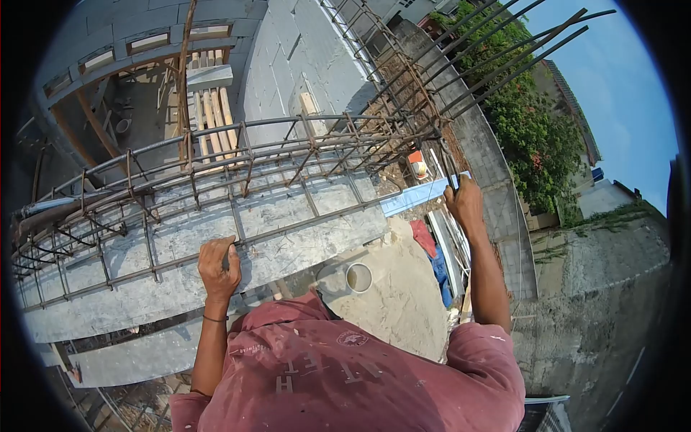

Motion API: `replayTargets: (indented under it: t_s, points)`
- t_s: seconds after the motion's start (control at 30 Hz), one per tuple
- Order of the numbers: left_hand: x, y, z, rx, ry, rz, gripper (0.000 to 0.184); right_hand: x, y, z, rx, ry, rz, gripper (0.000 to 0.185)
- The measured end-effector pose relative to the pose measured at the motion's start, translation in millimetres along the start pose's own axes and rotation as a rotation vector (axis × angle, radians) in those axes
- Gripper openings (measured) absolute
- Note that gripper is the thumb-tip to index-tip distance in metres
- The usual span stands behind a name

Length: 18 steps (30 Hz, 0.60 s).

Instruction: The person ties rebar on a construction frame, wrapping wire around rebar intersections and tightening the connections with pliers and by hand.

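Observation:
A long cage of rusty rebar (313, 147), tied with stirrups, crosses in front of me over a grey formwork board (288, 241). My left hand (218, 266) is closed over the cage's near lower bar, its thumb along the side. Out to the right, my right hand (466, 205) makes a fist around a dark slender metal bar (451, 171) that points up toward the corner of the cage. Whether this bar is a tool or part of the rebar I cannot tell. A light blue plank (417, 196) lies just left of that fist.
Below the board are a sand heap (403, 288) and a round bucket (358, 277). Long bars (525, 54) jut out at the upper right. A block wall (302, 50) rises behind the cage; a concrete wall (497, 194) runs along the right.

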<state>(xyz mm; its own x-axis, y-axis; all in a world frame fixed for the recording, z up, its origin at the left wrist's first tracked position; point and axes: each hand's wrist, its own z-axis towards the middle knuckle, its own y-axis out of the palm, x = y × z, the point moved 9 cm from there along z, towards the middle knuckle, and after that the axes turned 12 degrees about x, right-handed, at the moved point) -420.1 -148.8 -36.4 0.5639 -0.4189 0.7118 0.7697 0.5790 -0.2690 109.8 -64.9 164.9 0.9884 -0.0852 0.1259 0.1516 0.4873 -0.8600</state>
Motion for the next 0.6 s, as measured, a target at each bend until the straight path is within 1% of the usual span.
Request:
replayTargets:
  t_s: [0.07, 0.1, 0.17, 0.2, 0.23, 0.27, 0.3, 0.33, 0.4, 0.43, 0.47, 0.5, 0.57, 0.6]
  points:
    - [-0.5, 0.0, 0.2, -0.001, 0.005, -0.010, 0.019, -0.7, -12.2, -1.2, 0.110, -0.060, -0.344, 0.029]
    - [-0.7, -0.3, 0.3, -0.005, 0.002, -0.014, 0.019, 10.1, -3.7, -3.1, 0.106, -0.058, -0.349, 0.029]
    - [-1.1, -0.7, -1.4, -0.022, -0.008, -0.010, 0.019, 37.5, 26.0, -5.1, 0.037, -0.031, -0.128, 0.041]
    - [-1.3, -1.4, -3.6, -0.029, -0.014, -0.009, 0.019, 28.8, 29.1, -12.1, -0.224, 0.431, 0.360, 0.052]
    - [-0.9, -2.7, -5.0, -0.030, -0.006, -0.011, 0.020, 35.5, 32.7, -12.6, -0.226, 0.428, 0.356, 0.052]
    - [-0.7, -3.5, -4.4, -0.025, -0.005, -0.011, 0.021, 45.7, 46.1, -14.3, -0.279, 0.469, 0.512, 0.055]
    - [1.1, -4.7, -2.2, -0.020, -0.005, -0.011, 0.021, 39.5, 50.3, -14.3, -0.337, 0.509, 0.666, 0.057]
    - [4.6, -4.1, -2.2, -0.040, -0.001, 0.005, 0.025, 39.6, 47.6, -13.1, -0.357, 0.535, 0.671, 0.056]
    - [14.5, -4.9, -2.7, -0.056, -0.013, 0.017, 0.028, 38.3, 30.3, 2.2, -0.350, 0.474, 0.514, 0.061]
    - [19.5, -12.8, -4.4, -0.001, -0.048, 0.001, 0.032, 45.7, 26.1, 9.5, -0.414, 0.493, 0.488, 0.062]
    - [19.5, -20.3, -8.7, 0.053, -0.083, -0.016, 0.035, 69.2, 28.5, 23.7, -0.477, 0.436, 0.326, 0.062]
    - [15.4, -21.0, -17.1, 0.052, -0.095, -0.025, 0.035, 20.3, -9.6, 35.0, -0.579, 0.574, 0.323, 0.061]
    - [9.3, -21.5, -30.7, 0.086, -0.063, -0.018, 0.038, -11.9, -35.2, 76.2, -0.763, 0.540, 0.092, 0.057]
    - [6.9, -21.0, -32.7, 0.089, -0.065, -0.024, 0.038, -14.4, -37.4, 98.5, -0.825, 0.518, -0.034, 0.058]
